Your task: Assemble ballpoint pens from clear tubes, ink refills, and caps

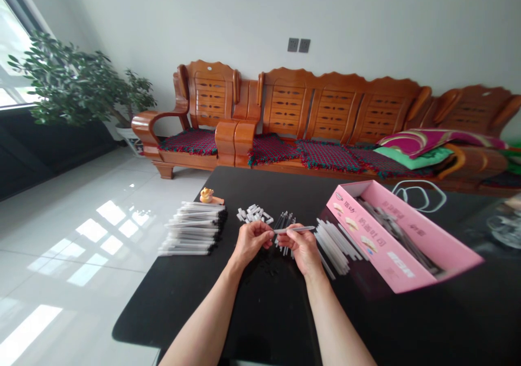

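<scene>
My right hand [299, 245] grips a slim transparent pen [295, 229] by its barrel, and my left hand [251, 241] pinches the pen's near end. Just behind my hands stands a small bunch of black-tipped pen refills [284, 230]. Small white plastic parts [253, 213] lie beyond my left hand. Farther left lies a neat stack of pens with black ends [191, 229]. To the right of my right hand lies a loose heap of transparent tubes [334, 244]. A pink cardboard box [401, 236] holds several pens.
Everything rests on a glossy black table [268, 314], with a small yellow figurine [207, 194] at its far edge. Beyond stand a wooden sofa [334, 116] with woven cushions and a potted plant [77, 81]. White floor tiles [89, 236] lie to the left.
</scene>
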`<state>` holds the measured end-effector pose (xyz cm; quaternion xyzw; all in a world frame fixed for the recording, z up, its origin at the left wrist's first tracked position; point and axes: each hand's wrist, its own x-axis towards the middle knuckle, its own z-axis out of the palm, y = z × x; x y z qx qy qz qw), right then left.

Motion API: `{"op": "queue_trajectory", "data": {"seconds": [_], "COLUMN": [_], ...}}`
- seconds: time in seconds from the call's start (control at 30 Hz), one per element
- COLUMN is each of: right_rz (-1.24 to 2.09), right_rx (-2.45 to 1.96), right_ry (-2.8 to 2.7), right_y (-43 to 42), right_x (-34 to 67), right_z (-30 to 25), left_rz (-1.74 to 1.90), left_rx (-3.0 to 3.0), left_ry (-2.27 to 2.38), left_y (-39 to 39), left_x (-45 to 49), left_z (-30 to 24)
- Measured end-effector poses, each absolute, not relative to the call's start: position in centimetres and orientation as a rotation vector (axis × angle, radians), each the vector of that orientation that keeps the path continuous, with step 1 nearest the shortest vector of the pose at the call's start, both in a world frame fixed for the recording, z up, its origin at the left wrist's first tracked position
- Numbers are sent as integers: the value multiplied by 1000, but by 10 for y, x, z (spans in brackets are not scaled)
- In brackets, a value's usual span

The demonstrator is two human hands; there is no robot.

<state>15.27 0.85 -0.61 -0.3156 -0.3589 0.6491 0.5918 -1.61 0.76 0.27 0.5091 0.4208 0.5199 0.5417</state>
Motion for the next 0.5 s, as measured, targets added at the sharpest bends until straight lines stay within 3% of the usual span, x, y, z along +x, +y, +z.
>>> {"op": "queue_trajectory", "data": {"seconds": [0.5], "right_rz": [1497], "right_rx": [-752], "right_ry": [-847], "right_y": [12], "right_x": [154], "right_z": [-12], "left_rz": [1154], "left_rx": [1387], "left_ry": [1093], "left_y": [8], "left_x": [-19], "left_z": [-2]}}
